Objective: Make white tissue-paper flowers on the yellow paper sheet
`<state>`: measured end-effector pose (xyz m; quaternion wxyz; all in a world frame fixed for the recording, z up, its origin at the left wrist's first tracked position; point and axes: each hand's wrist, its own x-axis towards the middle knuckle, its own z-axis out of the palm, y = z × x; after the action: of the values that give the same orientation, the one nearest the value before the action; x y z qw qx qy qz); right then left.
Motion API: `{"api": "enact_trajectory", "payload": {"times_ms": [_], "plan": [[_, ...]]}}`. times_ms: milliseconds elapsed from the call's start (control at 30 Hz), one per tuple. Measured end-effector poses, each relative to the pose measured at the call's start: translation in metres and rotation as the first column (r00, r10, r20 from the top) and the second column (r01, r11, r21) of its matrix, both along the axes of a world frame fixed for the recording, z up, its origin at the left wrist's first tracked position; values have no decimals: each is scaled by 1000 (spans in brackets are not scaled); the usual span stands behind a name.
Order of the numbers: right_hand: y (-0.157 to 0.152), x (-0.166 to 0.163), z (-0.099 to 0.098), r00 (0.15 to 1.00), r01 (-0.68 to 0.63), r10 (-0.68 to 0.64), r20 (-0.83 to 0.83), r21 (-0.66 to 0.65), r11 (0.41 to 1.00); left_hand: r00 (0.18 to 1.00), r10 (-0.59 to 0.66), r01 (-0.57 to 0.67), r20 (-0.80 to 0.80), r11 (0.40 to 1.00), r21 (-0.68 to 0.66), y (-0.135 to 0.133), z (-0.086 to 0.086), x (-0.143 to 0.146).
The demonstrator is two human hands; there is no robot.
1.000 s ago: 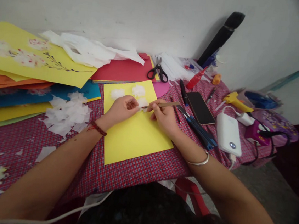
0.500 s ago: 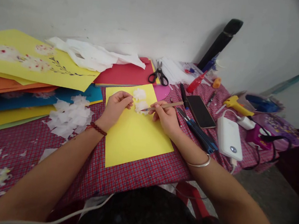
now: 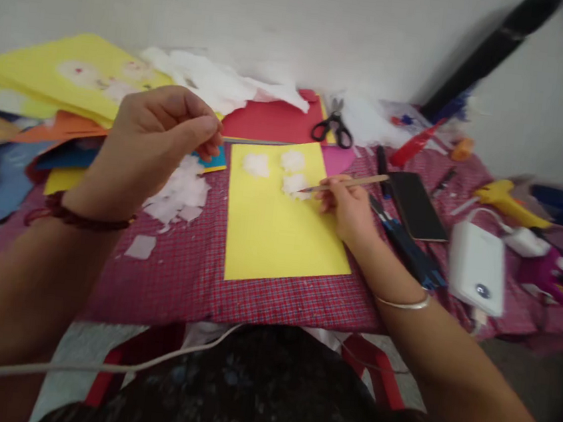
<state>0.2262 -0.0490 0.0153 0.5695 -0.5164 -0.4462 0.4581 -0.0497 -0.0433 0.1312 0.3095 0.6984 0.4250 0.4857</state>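
Observation:
My right hand (image 3: 347, 204) grips a thin, light-handled paintbrush (image 3: 360, 181). The brush's dark tip touches the lowest of three white tissue-paper clusters (image 3: 294, 185) on a yellow paper sheet (image 3: 279, 237). Raised over the left side of the table, my left hand (image 3: 158, 137) has its fingers curled and the thumb pressed to them. Whether anything small is between those fingertips I cannot make out. Partly behind this hand lies a pile of cut white tissue pieces (image 3: 177, 193), with one loose square (image 3: 140, 246) in front of it.
Black scissors (image 3: 333, 129) lie on red paper (image 3: 270, 124) at the back. To the right are a phone (image 3: 417, 205), a blue cutter (image 3: 413, 252), a red tube (image 3: 416, 144), a white power bank (image 3: 478, 265) and a yellow glue gun (image 3: 511, 201). Coloured sheets (image 3: 38, 78) are stacked at left.
My left hand has lifted off the yellow sheet and moved left and up, uncovering another white cluster. The right hand stays at the lowest cluster with the paintbrush. The view has shifted.

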Motion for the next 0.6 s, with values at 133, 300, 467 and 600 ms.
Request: {"api": "enact_trajectory", "payload": {"times_ms": [133,300,467,600], "plan": [[3,1,0,997,23,-24,-77,-14,1000,858,102,-118,-503,993,-1,-53,-1,-60],[1,-4,-2,998,-46,46,-52,-1,999,534,117,-187,-838,982,18,-115,-60,-101],[2,-1,-3,998,-57,57,-20,27,998,454,243,-309,-857,945,104,-131,-96,-110],[4,4,3,998,18,-14,-60,69,997,556,323,-391,-766,915,102,-111,-81,-113]]}}
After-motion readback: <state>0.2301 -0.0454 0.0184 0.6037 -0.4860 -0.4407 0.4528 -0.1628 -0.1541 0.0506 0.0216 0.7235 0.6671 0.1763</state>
